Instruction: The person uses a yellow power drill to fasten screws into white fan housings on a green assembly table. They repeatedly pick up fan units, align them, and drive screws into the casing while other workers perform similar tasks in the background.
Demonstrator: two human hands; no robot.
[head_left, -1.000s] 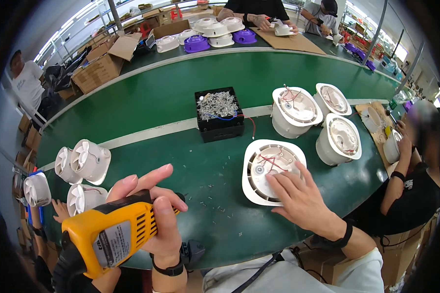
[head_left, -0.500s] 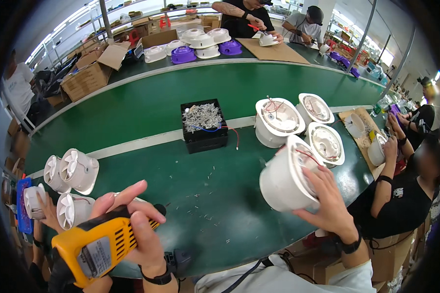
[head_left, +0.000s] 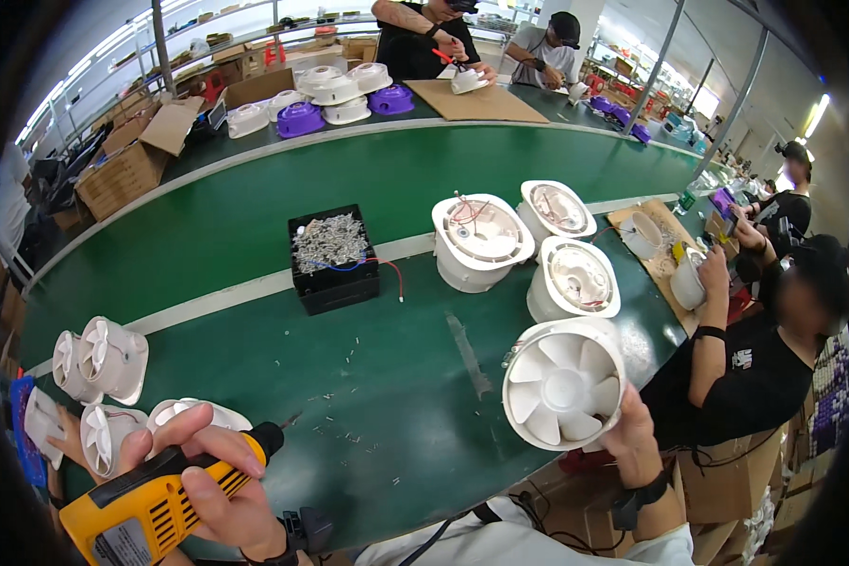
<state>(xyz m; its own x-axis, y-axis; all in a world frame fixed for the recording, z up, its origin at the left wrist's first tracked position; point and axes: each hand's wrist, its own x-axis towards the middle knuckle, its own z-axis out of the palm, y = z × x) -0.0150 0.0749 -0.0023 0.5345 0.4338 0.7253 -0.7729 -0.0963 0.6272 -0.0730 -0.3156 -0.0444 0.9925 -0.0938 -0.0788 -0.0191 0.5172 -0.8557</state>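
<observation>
My left hand [head_left: 222, 495] is wrapped round a yellow and black electric screwdriver [head_left: 151, 514], its thin bit pointing across the table toward loose screws [head_left: 354, 437]. At the right, my right hand [head_left: 632, 434] grips the rim of a round white fan housing [head_left: 564, 389], held up off the table. Its broad white blades and central hub face me. Just beyond it stand several white housings [head_left: 481, 236], open side up, with red wires visible in one. A black box [head_left: 335, 292] full of small metal screws sits mid-table, a red and a blue wire lying over its edge.
More white fan housings [head_left: 115, 358] stand at the left, where another person's hand [head_left: 71, 441] holds one by a blue tray [head_left: 26, 424]. A co-worker [head_left: 755, 349] sits close on the right beside a brown board [head_left: 670, 255]. Purple and white covers [head_left: 302, 119] line the far bench.
My right hand has turned the fan housing over, so its blades now face me instead of its wired side. The whole view has swung right. The screwdriver stays in my left hand.
</observation>
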